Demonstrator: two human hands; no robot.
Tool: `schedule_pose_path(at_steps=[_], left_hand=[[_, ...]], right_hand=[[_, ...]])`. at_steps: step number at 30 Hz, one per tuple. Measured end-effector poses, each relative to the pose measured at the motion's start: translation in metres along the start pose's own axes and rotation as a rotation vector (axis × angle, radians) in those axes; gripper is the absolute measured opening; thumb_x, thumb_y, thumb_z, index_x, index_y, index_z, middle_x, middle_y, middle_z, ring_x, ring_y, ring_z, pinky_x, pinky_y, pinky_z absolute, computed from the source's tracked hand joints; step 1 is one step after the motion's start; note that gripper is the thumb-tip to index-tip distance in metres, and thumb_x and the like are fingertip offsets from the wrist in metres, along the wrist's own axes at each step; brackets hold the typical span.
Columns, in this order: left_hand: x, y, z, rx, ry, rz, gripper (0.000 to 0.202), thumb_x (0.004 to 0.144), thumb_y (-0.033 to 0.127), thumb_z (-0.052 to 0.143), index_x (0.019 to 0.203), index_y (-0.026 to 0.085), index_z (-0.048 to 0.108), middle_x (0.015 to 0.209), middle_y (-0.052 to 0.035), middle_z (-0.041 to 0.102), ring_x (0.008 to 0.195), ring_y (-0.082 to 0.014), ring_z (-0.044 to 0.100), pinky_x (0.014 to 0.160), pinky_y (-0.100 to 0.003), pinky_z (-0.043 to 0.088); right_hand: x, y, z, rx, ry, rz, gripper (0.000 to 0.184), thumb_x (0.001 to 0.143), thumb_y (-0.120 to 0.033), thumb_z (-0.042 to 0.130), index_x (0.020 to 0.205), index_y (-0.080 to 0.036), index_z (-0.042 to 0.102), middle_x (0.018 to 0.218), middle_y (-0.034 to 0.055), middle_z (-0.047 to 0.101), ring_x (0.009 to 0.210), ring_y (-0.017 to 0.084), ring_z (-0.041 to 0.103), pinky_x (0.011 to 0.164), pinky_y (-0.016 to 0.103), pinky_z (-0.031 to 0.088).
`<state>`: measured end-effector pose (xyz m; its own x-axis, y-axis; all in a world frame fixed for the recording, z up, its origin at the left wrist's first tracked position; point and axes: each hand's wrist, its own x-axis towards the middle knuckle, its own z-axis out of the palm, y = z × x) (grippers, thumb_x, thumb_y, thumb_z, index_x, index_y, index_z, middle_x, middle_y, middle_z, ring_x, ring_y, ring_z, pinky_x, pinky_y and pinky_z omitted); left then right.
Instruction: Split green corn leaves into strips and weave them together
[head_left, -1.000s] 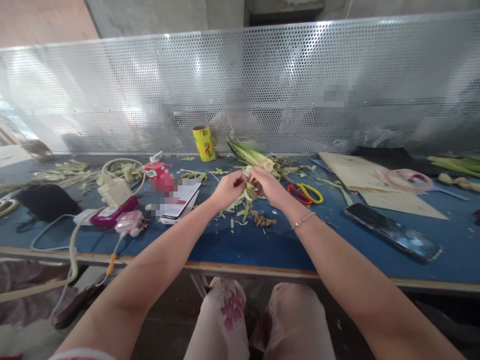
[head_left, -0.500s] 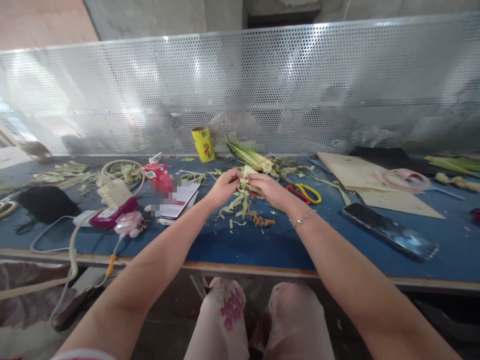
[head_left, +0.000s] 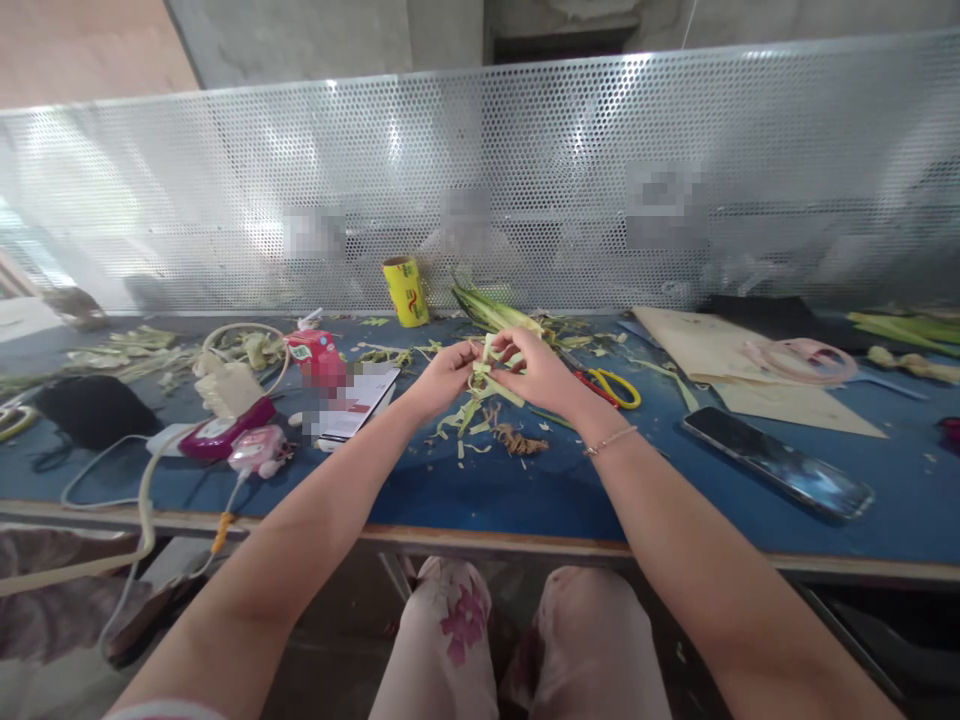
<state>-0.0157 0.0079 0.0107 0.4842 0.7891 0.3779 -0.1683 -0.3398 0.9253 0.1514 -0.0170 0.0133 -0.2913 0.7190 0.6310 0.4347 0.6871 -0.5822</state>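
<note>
Both my hands meet over the middle of the blue table (head_left: 480,490). My left hand (head_left: 441,378) pinches a small woven piece of pale green leaf strips (head_left: 484,381), and my right hand (head_left: 538,374) grips the same piece from the right, fingers curled around its strips. Loose strip ends hang down from it toward leaf scraps (head_left: 480,425) and a brown dried bit (head_left: 519,439) on the table. A bundle of green leaves (head_left: 495,312) lies just behind my hands.
Red and yellow scissors (head_left: 611,386) lie right of my hands, a dark phone (head_left: 778,463) further right, cardboard (head_left: 720,360) with a pink ring behind. A yellow roll (head_left: 406,290) stands by the perforated metal screen. Left: a phone (head_left: 352,400), red carton, pink gadgets, cables.
My hands have stayed together on the woven leaf piece, shifting slightly; the right hand's fingers have moved up over its top and the strips now hang lower.
</note>
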Motion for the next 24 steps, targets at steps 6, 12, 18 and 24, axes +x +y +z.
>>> schedule_pose_path(at_steps=[6, 12, 18, 24], left_hand=[[0.0, 0.0, -0.003, 0.073, -0.011, -0.001, 0.025, 0.069, 0.033, 0.07, 0.074, 0.014, 0.054, 0.062, 0.003, 0.051, 0.055, -0.0065, 0.046, 0.055, -0.021, 0.036], [0.001, 0.004, -0.004, 0.27, -0.013, 0.065, 0.015, 0.067, 0.022, 0.066, 0.071, 0.013, 0.055, 0.067, 0.0019, 0.054, 0.063, -0.0081, 0.049, 0.062, -0.022, 0.037], [-0.002, 0.003, 0.0, 0.334, -0.079, 0.07, 0.008, 0.068, 0.016, 0.059, 0.069, 0.014, 0.052, 0.067, 0.0016, 0.055, 0.065, -0.009, 0.05, 0.065, -0.024, 0.039], [-0.003, 0.0, 0.004, 0.517, -0.085, 0.065, 0.004, 0.071, 0.016, 0.052, 0.068, 0.015, 0.051, 0.061, 0.003, 0.05, 0.061, -0.0089, 0.046, 0.061, -0.023, 0.037]], right_hand=[[-0.002, -0.011, -0.002, -0.19, -0.086, -0.006, 0.018, 0.082, -0.034, 0.052, 0.073, -0.019, 0.052, 0.069, 0.0019, 0.055, 0.064, 0.014, 0.049, 0.062, 0.03, 0.039], [0.001, -0.007, -0.002, 0.002, 0.033, -0.026, 0.008, 0.074, -0.02, 0.051, 0.081, -0.019, 0.052, 0.08, 0.0028, 0.056, 0.075, 0.015, 0.052, 0.067, 0.029, 0.041], [0.007, -0.001, 0.001, 0.276, 0.035, 0.257, 0.021, 0.081, -0.036, 0.047, 0.084, -0.018, 0.058, 0.079, 0.0034, 0.059, 0.071, 0.014, 0.054, 0.062, 0.028, 0.042], [0.005, -0.007, 0.008, 0.084, 0.09, 0.215, 0.02, 0.074, -0.036, 0.059, 0.066, -0.018, 0.056, 0.065, 0.0002, 0.059, 0.06, 0.011, 0.05, 0.059, 0.026, 0.037]])
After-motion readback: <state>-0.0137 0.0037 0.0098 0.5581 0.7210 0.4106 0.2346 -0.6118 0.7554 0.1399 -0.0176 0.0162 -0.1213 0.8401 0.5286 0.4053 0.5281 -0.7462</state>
